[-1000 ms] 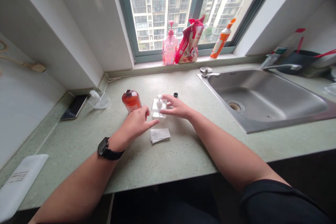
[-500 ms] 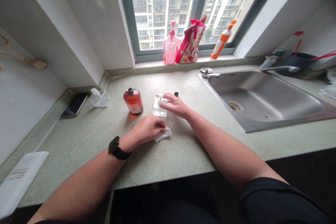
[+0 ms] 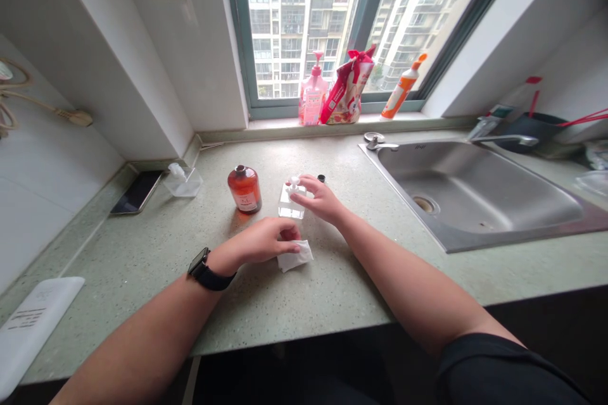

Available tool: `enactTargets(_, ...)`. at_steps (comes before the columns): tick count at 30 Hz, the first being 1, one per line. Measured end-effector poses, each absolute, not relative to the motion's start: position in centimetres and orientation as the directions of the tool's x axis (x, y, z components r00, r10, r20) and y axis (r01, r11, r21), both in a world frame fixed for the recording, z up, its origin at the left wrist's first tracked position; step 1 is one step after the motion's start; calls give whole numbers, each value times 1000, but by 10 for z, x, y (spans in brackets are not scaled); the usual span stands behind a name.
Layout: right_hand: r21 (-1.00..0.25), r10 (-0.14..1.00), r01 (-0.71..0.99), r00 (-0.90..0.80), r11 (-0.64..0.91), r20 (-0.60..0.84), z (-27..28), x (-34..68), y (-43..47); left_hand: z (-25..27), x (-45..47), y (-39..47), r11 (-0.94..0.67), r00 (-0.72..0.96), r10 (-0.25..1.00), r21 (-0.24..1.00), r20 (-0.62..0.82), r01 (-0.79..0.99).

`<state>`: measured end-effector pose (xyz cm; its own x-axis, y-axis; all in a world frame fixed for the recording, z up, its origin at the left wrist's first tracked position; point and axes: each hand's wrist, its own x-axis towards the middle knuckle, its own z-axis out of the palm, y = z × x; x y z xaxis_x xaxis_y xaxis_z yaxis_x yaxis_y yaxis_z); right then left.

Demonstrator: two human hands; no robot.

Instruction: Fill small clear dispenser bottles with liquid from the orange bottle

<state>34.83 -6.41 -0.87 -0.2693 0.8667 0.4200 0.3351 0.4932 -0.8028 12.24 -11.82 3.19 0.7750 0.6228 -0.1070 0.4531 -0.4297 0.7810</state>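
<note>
Countertop point(image 3: 351, 294), one, speckled green, is spanning the lower view. One steel sink point(image 3: 494, 193) is sitting in its right side. Two bare hands are working near the middle. One amber bottle point(image 3: 246, 195) is standing upright, left of one clear square pump bottle point(image 3: 289, 210); round the latter's top the right hand point(image 3: 325, 200) is curving, half open, thumb in front. Nearer the front edge, the left hand point(image 3: 266, 239) is pinching one white tissue point(image 3: 299, 257), thumb against fingers. One small black cap point(image 3: 322, 178) is lying just beyond the right hand.
</note>
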Motion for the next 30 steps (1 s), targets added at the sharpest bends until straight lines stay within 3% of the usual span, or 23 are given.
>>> enactTargets(10, -797, 874, 359, -194, 485, 445, -6, 338, -68, 34, 123, -120, -360, 737, 662, 804, -138, 474)
enactTargets(16, -877, 904, 226, -164, 423, 394, -9, 330, -71, 40, 119, -117, -413, 765, 627, 770, -147, 486)
enactTargets(20, -880, 908, 228, -153, 416, 390, -10, 329, -73, 47, 114, -114, -451, 764, 638, 754, -102, 477)
enactTargets(23, -889, 915, 224, -148, 400, 375, -9, 329, -73, 49, 112, -114, -468, 669, 744, 717, 3, 517)
enactTargets(26, -909, 930, 204, -144, 364, 340, -8, 327, -74, 42, 116, -116, -511, 472, 845, 642, 253, 571)
enactTargets(28, -910, 930, 201, -141, 362, 339, -7, 326, -75, 32, 119, -117, -547, 383, 837, 582, 391, 601)
enactTargets(30, -906, 927, 203, -139, 371, 348, -6, 324, -76, 23, 122, -118, -546, 355, 835, 548, 421, 634)
